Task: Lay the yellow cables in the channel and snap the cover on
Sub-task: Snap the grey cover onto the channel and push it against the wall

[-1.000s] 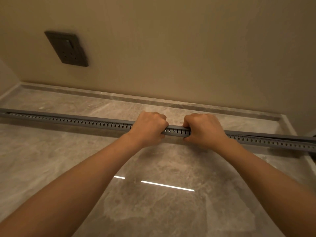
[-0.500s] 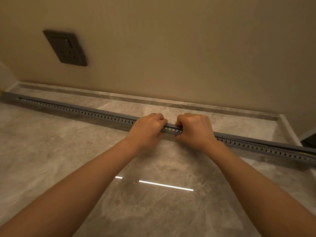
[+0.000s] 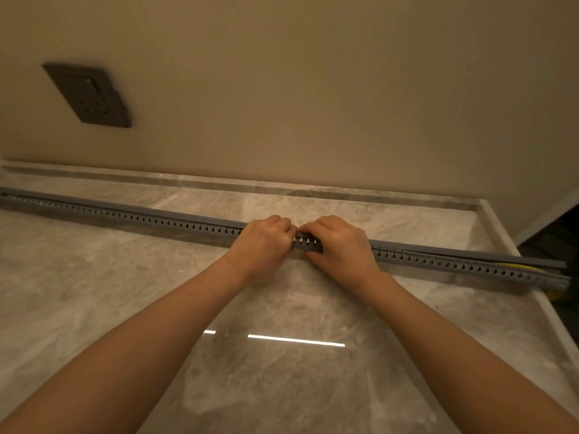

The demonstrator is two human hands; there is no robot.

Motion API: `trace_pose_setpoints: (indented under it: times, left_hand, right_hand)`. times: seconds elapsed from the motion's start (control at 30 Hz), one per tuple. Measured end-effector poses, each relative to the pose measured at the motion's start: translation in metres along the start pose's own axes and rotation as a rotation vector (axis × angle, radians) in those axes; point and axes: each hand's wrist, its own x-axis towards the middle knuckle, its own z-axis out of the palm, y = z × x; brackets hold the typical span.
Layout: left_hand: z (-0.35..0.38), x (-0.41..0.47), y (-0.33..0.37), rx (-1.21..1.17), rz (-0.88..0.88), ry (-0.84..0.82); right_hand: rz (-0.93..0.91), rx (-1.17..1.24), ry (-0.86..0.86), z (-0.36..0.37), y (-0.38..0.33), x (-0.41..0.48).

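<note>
Left hand (image 3: 261, 242) and right hand (image 3: 340, 245), fingers clenched over cover (image 3: 125, 209) and channel (image 3: 470, 267), have drawn together; right of the fingers the cover stays unseated, cables (image 3: 517, 267) showing.

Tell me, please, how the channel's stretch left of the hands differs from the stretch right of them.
On the left stretch the cover looks seated flush; on the right stretch it stands lifted, leaving a gap. No cable shows along the left stretch; a yellow cable shows in the right stretch's gap. Both are grey, slotted along the near wall, and lie on the marble surface.
</note>
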Motion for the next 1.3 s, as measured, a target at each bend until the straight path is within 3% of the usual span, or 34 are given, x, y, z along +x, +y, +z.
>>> trace_pose_setpoints:
  times: [0.53,1.1,1.3]
  left_hand:
    - [0.004,0.001,0.003,0.024,-0.084,-0.097]
    - [0.002,0.015,0.025,0.153,-0.108,-0.142]
    - [0.005,0.041,0.069,0.172,-0.054,-0.079]
  right_hand:
    - [0.019,-0.278,-0.145,-0.046,0.039,-0.032]
    - [-0.022,-0.213,-0.198,-0.048,0.049,-0.026]
    - [-0.034,-0.184,-0.107,-0.052,0.046,-0.030]
